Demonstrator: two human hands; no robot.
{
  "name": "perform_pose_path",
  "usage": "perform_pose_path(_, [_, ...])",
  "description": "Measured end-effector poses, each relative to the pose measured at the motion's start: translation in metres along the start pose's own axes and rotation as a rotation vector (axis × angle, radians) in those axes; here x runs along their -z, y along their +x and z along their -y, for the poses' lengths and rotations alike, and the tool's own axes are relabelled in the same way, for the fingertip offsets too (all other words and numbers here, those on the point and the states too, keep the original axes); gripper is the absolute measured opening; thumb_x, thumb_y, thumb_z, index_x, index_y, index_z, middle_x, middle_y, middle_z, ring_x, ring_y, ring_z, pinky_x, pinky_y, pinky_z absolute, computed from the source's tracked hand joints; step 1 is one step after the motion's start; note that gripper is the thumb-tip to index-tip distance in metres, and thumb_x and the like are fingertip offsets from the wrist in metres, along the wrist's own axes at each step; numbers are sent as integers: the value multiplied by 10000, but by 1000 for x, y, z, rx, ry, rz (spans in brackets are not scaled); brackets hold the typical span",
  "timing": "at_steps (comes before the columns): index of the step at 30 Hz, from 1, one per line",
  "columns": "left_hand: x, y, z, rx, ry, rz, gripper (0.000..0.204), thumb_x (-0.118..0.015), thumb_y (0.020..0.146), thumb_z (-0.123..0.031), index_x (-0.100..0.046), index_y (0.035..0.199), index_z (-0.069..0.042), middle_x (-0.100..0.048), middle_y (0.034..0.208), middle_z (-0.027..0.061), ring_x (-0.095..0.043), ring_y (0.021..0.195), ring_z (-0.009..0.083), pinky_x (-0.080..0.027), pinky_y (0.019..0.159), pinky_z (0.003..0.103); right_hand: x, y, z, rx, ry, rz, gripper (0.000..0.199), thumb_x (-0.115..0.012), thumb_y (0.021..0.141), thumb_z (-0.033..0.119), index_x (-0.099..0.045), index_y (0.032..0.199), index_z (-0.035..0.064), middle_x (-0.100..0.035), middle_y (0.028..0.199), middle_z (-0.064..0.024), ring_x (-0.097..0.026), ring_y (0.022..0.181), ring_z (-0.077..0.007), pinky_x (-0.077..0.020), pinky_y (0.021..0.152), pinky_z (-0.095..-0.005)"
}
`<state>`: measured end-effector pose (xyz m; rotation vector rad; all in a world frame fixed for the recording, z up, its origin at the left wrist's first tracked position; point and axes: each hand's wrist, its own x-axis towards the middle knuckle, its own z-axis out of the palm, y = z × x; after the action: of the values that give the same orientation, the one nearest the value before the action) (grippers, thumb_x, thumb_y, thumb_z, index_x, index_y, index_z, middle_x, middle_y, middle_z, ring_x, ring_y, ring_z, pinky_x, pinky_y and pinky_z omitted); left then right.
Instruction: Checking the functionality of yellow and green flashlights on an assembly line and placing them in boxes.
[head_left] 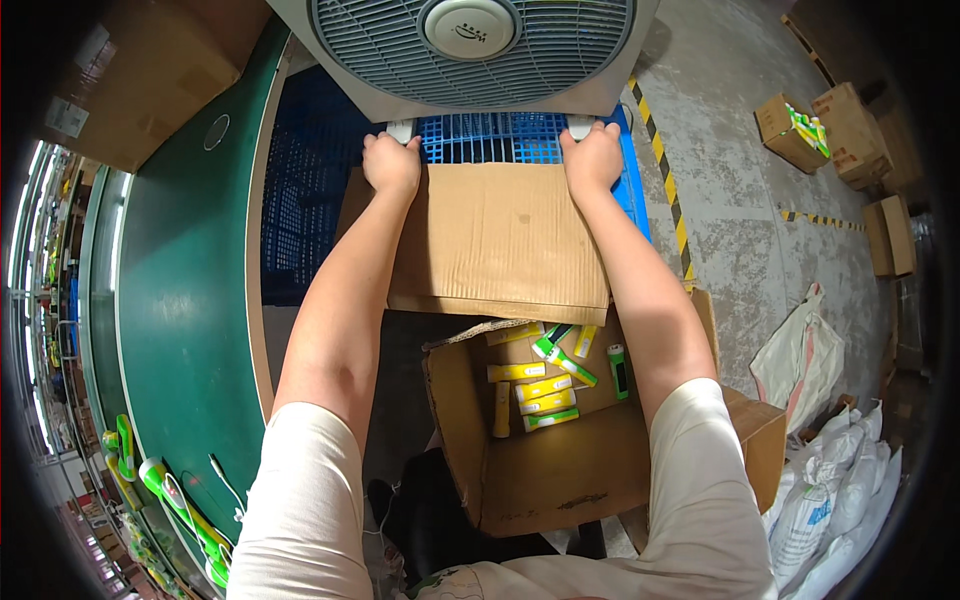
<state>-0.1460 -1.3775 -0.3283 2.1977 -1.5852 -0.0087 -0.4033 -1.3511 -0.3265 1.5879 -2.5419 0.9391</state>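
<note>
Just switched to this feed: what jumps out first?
A big grey box fan fills the top centre, with the left hand and right hand at its two feet, over a flat cardboard sheet lying on a blue plastic crate. Below, an open cardboard box holds yellow-and-green flashlights.

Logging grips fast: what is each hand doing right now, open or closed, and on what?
Left hand: closed on the left foot of the box fan.
Right hand: closed on the fan's right foot, above the cardboard sheet.
</note>
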Motion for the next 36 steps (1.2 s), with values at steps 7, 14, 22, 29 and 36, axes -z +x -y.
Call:
perform_pose_path(7, [2, -18, 5, -58, 12, -32, 451, -730, 713, -393, -652, 864, 24, -576, 962, 180, -572, 904, 338, -475, 795, 412, 13, -11, -7, -10, -31, -26, 441, -727, 703, 293, -584, 972, -26, -520, 995, -147, -582, 891, -325, -510, 715, -400])
perform_pose_path(14, [16, -34, -2, -49, 84, 5, 451, -722, 702, -428, -672, 856, -8, -589, 997, 165, -574, 918, 320, -429, 854, 430, 29, -17, -11, -113, -48, 13, 443, -732, 703, 302, -598, 1011, 14, -501, 1068, -135, -500, 1029, -316, -398, 869, -414])
perform_pose_path(22, [8, -37, -10, 21, 95, 99, 533, -718, 705, -431, -613, 1016, -11, -566, 1088, 138, -515, 1044, 307, -394, 909, 435, 34, 41, -21, -768, 461, -4, 569, -672, 751, 286, -462, 1177, -27, -388, 1216, -201, -394, 1118, -358, -317, 977, -444])
perform_pose_path(29, [8, -40, -6, 63, -54, 57, 483, -768, 670, -356, -634, 987, -16, -523, 1089, 122, -469, 1063, 310, -370, 942, 446, 199, 168, 73, 242, 1280, -236, 624, -438, 880, 541, -490, 1195, 5, -536, 1158, -105, -502, 1066, -210, -393, 937, -320])
perform_pose_path(36, [11, -44, 9, -3, -134, -59, 402, -782, 641, -298, -652, 876, 1, -542, 1009, 137, -481, 1001, 317, -379, 906, 436, 224, 155, 106, 127, 1580, 98, 802, -404, 821, 709, -516, 1207, 15, -563, 1132, -86, -533, 1002, -190, -449, 868, -317])
